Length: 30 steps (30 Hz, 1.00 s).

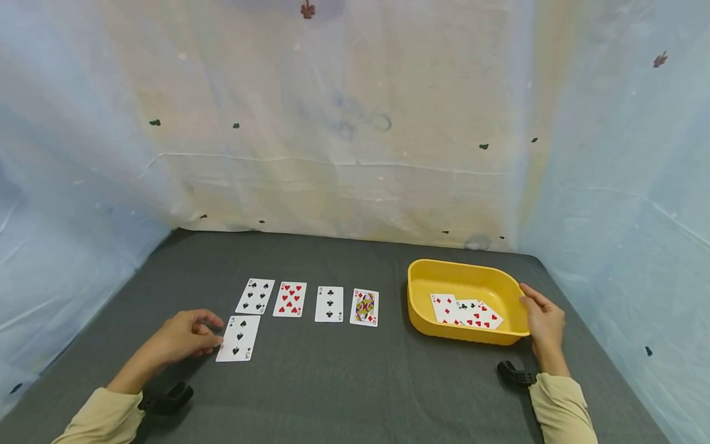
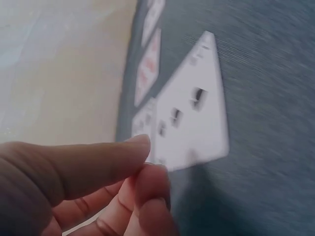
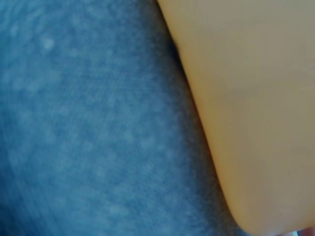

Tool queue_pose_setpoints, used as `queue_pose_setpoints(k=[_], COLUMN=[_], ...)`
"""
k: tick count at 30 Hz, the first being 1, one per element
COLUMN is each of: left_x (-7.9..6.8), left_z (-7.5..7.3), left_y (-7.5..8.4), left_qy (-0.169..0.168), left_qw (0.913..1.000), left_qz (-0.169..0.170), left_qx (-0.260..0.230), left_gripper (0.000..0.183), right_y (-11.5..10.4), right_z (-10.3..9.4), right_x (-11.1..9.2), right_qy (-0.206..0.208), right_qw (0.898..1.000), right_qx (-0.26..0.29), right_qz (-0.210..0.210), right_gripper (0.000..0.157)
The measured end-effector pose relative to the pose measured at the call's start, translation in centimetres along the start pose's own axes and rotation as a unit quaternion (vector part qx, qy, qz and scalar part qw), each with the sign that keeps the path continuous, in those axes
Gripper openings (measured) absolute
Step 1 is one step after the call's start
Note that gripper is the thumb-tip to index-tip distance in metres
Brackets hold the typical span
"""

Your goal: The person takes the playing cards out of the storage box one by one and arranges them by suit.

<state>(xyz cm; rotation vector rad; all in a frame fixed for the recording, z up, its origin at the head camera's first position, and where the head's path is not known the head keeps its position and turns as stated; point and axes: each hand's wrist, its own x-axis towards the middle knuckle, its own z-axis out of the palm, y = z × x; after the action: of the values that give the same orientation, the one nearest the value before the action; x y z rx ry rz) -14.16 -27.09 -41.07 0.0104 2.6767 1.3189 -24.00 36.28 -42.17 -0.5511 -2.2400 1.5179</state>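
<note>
My left hand (image 1: 185,336) pinches the left edge of a three of spades playing card (image 1: 237,338) between thumb and fingertips. In the left wrist view, thumb and forefinger meet at a corner of this card, which looks blurred. Its top edge lies right at the bottom of a spade card (image 1: 255,296) in the row behind. At the right, my right hand (image 1: 546,320) grips the right end of a yellow plastic tray (image 1: 466,336), thumb at the rim. The right wrist view shows the tray's outer wall (image 3: 256,123) close up, with that hand almost wholly out of frame.
The row continues rightward with a heart card (image 1: 289,300), a three of clubs (image 1: 330,304) and a queen of diamonds (image 1: 364,308). Inside the tray lie overlapping cards, among them a diamond card (image 1: 442,307). Pale sheeting (image 1: 355,185) hangs behind and beside the dark grey tablecloth (image 1: 333,388).
</note>
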Motion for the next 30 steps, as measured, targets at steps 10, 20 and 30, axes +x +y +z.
queue_pose_setpoints(k=[10, 20, 30], left_x=[1.5, 4.1, 6.7], left_z=[1.2, 4.8, 7.3], left_y=[4.2, 9.3, 13.5], left_qy=[0.027, 0.017, -0.024], left_qw=[0.9971, 0.9932, 0.9813], left_qz=[0.069, 0.103, 0.154], left_qx=[0.016, -0.051, -0.114], left_gripper=[0.032, 0.027, 0.028], right_y=[0.1, 0.4, 0.4], right_z=[-0.1, -0.1, 0.0], right_x=[0.0, 0.0, 0.3], right_qy=[0.001, -0.001, 0.001], right_qw=[1.0, 1.0, 1.0], right_qx=[-0.01, -0.004, -0.008], right_qz=[0.0, -0.004, -0.007], right_gripper=[0.041, 0.041, 0.041])
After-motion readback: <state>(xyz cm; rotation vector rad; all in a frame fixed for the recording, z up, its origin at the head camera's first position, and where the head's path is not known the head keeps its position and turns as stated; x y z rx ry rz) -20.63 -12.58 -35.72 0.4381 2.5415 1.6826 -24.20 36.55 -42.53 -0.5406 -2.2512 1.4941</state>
